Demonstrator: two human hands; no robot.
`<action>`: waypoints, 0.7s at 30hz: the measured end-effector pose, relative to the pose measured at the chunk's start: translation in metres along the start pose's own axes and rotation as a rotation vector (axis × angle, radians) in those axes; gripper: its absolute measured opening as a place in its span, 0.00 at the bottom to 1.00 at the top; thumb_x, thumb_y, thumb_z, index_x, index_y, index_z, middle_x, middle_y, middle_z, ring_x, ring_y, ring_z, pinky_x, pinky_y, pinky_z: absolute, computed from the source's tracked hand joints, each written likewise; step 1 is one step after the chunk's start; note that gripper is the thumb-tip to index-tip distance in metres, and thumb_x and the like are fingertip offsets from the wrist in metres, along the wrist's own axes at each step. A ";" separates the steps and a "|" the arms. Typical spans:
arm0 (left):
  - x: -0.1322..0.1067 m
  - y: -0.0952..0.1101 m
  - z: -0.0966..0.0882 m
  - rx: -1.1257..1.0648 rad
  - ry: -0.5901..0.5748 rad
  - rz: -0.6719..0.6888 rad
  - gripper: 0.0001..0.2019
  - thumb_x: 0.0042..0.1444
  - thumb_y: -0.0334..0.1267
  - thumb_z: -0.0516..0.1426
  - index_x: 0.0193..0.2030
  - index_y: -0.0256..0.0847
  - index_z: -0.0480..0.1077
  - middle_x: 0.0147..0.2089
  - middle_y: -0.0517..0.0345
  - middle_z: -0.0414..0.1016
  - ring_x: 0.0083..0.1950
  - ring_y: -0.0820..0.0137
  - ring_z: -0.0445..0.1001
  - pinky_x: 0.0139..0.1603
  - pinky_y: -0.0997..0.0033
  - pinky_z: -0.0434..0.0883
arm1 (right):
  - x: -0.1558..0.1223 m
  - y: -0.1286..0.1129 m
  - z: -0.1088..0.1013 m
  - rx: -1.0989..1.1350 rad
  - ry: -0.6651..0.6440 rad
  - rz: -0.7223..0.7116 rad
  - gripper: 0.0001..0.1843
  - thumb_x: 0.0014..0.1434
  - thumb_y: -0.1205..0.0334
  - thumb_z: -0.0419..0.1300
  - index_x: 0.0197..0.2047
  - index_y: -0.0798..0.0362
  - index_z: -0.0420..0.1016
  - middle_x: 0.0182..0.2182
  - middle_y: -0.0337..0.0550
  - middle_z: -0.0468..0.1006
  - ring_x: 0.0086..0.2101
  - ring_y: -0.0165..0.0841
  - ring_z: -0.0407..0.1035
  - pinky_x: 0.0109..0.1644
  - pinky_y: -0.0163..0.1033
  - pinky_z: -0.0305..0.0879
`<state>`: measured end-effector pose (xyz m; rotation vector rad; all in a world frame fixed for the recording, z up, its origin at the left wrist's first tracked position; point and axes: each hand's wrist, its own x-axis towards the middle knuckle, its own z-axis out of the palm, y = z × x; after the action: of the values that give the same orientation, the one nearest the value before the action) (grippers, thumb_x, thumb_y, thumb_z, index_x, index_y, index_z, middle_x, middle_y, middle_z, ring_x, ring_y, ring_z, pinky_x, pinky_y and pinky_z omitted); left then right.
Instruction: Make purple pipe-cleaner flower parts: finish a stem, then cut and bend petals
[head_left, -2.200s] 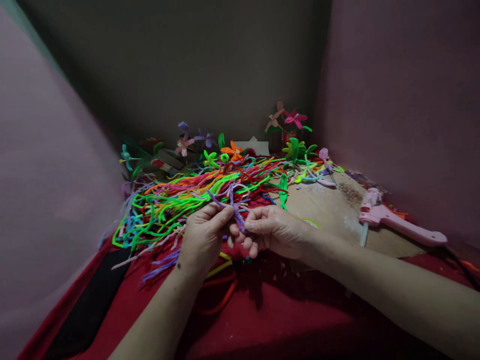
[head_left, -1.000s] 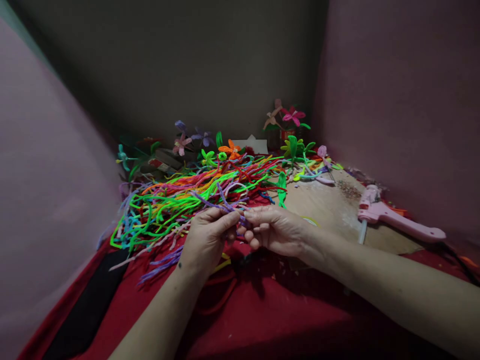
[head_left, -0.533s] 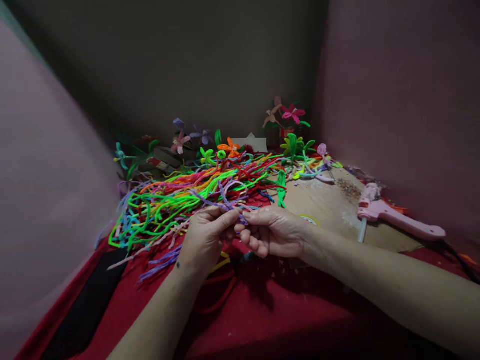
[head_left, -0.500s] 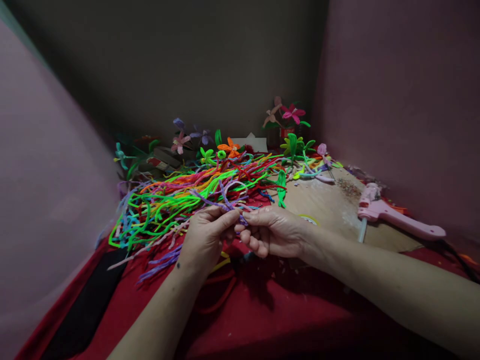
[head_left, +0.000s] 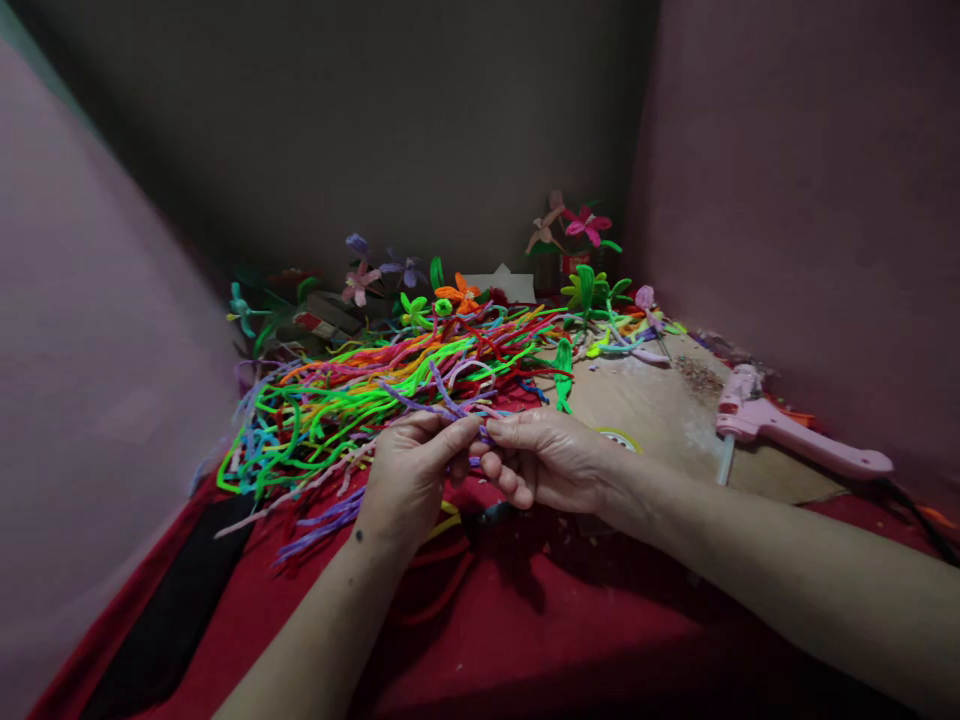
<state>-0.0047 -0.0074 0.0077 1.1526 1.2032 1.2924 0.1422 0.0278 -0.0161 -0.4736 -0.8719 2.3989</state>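
Observation:
Purple pipe cleaners (head_left: 448, 398) stick up between my hands, their free ends pointing away from me. My left hand (head_left: 414, 468) pinches them with thumb and fingers. Fingertips nearly touching the left ones, my right hand (head_left: 544, 455) also pinches the purple stems, its lower fingers curled. The part between the fingertips is mostly hidden. Just beyond lies a large heap of coloured pipe cleaners (head_left: 390, 375) in green, orange, red and pink. A small purple bunch (head_left: 322, 525) rests left of my left wrist.
A pink glue gun (head_left: 795, 430) lies at the right on a tan board (head_left: 652, 400). Finished pipe-cleaner flowers, such as an orange flower (head_left: 459, 294) and a pink flower (head_left: 586, 227), stand at the back. A black strip (head_left: 172, 610) crosses the red cloth (head_left: 525, 640) at left.
The upright purple stem ends have tilted slightly to the left and lower between my fingers. Both hands stay in nearly the same place.

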 end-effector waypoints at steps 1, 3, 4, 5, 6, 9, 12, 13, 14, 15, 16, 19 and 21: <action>0.000 0.000 0.000 -0.001 0.001 0.002 0.08 0.46 0.38 0.63 0.24 0.35 0.72 0.20 0.61 0.71 0.20 0.78 0.65 0.20 0.79 0.61 | 0.000 0.000 0.000 -0.006 -0.003 -0.001 0.09 0.58 0.65 0.57 0.30 0.61 0.72 0.20 0.40 0.73 0.17 0.24 0.66 0.17 0.28 0.62; 0.000 -0.001 0.000 0.000 -0.003 0.009 0.08 0.46 0.38 0.63 0.25 0.36 0.72 0.21 0.61 0.72 0.21 0.77 0.67 0.22 0.78 0.62 | -0.001 0.000 0.001 -0.027 -0.003 -0.011 0.08 0.57 0.65 0.57 0.29 0.61 0.71 0.19 0.39 0.72 0.17 0.24 0.65 0.17 0.28 0.61; -0.001 -0.002 0.000 0.004 -0.009 0.012 0.08 0.46 0.38 0.63 0.25 0.36 0.72 0.21 0.61 0.71 0.22 0.77 0.68 0.23 0.78 0.63 | -0.001 0.000 0.002 -0.040 0.005 -0.019 0.08 0.57 0.65 0.58 0.29 0.61 0.71 0.19 0.38 0.71 0.17 0.23 0.64 0.16 0.28 0.60; -0.001 -0.002 0.000 0.010 -0.016 0.014 0.08 0.47 0.38 0.63 0.24 0.36 0.72 0.21 0.61 0.71 0.22 0.76 0.68 0.23 0.78 0.62 | -0.001 0.000 0.002 -0.053 0.016 -0.030 0.08 0.56 0.65 0.58 0.29 0.61 0.71 0.19 0.38 0.71 0.16 0.23 0.64 0.16 0.27 0.60; -0.001 -0.003 0.000 0.016 -0.024 0.014 0.08 0.47 0.38 0.62 0.24 0.36 0.71 0.21 0.61 0.71 0.22 0.76 0.67 0.23 0.77 0.62 | -0.001 0.000 0.003 -0.065 0.028 -0.041 0.08 0.56 0.65 0.59 0.28 0.61 0.71 0.18 0.38 0.71 0.16 0.23 0.64 0.15 0.27 0.59; -0.001 -0.004 0.000 0.013 -0.022 0.007 0.09 0.48 0.38 0.62 0.24 0.36 0.70 0.21 0.61 0.70 0.21 0.78 0.65 0.22 0.78 0.60 | 0.000 0.000 0.004 -0.108 0.055 -0.056 0.08 0.54 0.64 0.60 0.28 0.61 0.71 0.17 0.38 0.71 0.15 0.23 0.64 0.14 0.27 0.59; -0.002 -0.004 0.000 -0.010 -0.008 -0.018 0.09 0.48 0.37 0.63 0.23 0.36 0.69 0.20 0.63 0.68 0.20 0.80 0.62 0.20 0.79 0.58 | -0.001 0.000 0.005 -0.170 0.079 -0.085 0.10 0.52 0.61 0.62 0.27 0.60 0.70 0.15 0.36 0.71 0.12 0.23 0.62 0.11 0.26 0.57; -0.002 -0.004 0.001 -0.025 -0.010 -0.020 0.09 0.48 0.37 0.63 0.23 0.36 0.69 0.19 0.64 0.67 0.19 0.80 0.61 0.20 0.79 0.57 | -0.002 0.000 0.006 -0.194 0.093 -0.100 0.11 0.52 0.60 0.62 0.27 0.60 0.70 0.15 0.35 0.70 0.12 0.22 0.60 0.11 0.26 0.55; -0.002 -0.004 0.002 -0.045 -0.016 -0.016 0.10 0.48 0.37 0.62 0.22 0.36 0.68 0.18 0.65 0.65 0.19 0.81 0.60 0.20 0.80 0.57 | -0.002 0.000 0.006 -0.216 0.110 -0.112 0.11 0.52 0.59 0.63 0.26 0.59 0.69 0.14 0.34 0.69 0.11 0.21 0.59 0.10 0.25 0.54; -0.001 -0.005 0.002 -0.071 -0.020 -0.008 0.10 0.48 0.36 0.62 0.22 0.36 0.67 0.18 0.65 0.64 0.18 0.81 0.59 0.20 0.80 0.57 | -0.002 0.000 0.006 -0.235 0.129 -0.118 0.12 0.52 0.59 0.63 0.26 0.59 0.69 0.14 0.33 0.69 0.11 0.21 0.58 0.10 0.25 0.53; -0.001 -0.005 0.003 -0.101 -0.019 -0.003 0.09 0.48 0.36 0.62 0.23 0.37 0.67 0.18 0.66 0.64 0.18 0.82 0.59 0.20 0.80 0.57 | -0.003 0.000 0.006 -0.252 0.145 -0.118 0.12 0.53 0.58 0.62 0.26 0.58 0.69 0.13 0.33 0.68 0.10 0.21 0.57 0.09 0.25 0.51; 0.000 -0.004 0.004 -0.199 -0.003 -0.029 0.06 0.48 0.34 0.62 0.28 0.38 0.67 0.19 0.67 0.65 0.17 0.82 0.59 0.18 0.81 0.57 | -0.003 -0.002 0.006 -0.296 0.157 -0.100 0.11 0.55 0.59 0.60 0.26 0.58 0.68 0.14 0.34 0.69 0.11 0.21 0.58 0.10 0.25 0.52; 0.001 -0.003 0.004 -0.253 0.005 -0.053 0.06 0.47 0.33 0.62 0.30 0.38 0.67 0.20 0.66 0.66 0.18 0.82 0.60 0.18 0.82 0.57 | -0.003 -0.003 0.007 -0.321 0.144 -0.094 0.10 0.55 0.61 0.59 0.27 0.58 0.69 0.16 0.36 0.70 0.13 0.22 0.61 0.13 0.26 0.57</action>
<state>-0.0005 -0.0059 0.0053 0.9290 1.0326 1.3641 0.1427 0.0245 -0.0085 -0.7011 -1.1908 2.1178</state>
